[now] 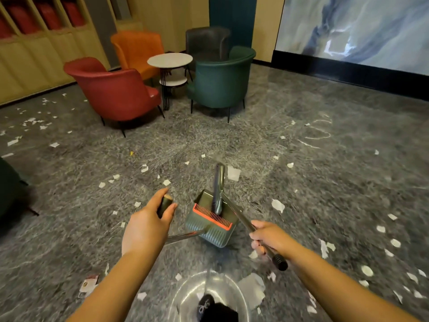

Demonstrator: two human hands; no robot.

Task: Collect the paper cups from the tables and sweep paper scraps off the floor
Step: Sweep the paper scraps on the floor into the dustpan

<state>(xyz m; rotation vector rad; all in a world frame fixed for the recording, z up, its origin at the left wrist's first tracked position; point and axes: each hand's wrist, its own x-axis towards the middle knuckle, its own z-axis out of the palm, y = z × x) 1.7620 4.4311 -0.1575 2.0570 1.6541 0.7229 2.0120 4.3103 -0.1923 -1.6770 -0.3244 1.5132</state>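
Left hand [148, 219] wrapped round the dark grip at the top of the dustpan handle [183, 235], thumb and fingers curled tight on it. Right hand [269, 238] clenched on the metal broom handle [239, 217], black end cap poking out behind the fist. Dustpan [213, 221] up off the floor between both hands, green with a red comb strip across it, tilted. Broom head [219, 182] sitting in the pan, dark and blurred, pointing away.

Paper scraps [233, 173] scattered everywhere on the grey marbled floor [301, 182]: a thick patch far left near the wall, a run down the right side, bigger pieces just past the pan and near the feet. Crumpled wrapper [88, 284] low left.

Straight ahead, round white side table [170, 60] with a lower shelf, ringed by four armchairs: red chair [111, 91] nearest on the left, orange chair [137, 49] behind it, dark grey chair [206, 40] at the back, green chair [220, 80] on the right. No cups to be made out on that tabletop. Another dark seat edge [9, 187] cutting in at far left. Large marbled panel [359, 29] along the right wall. Clear round bin rim [185, 293] at the bottom edge, right below the arms, a dark shoe [206, 303] showing beside it.
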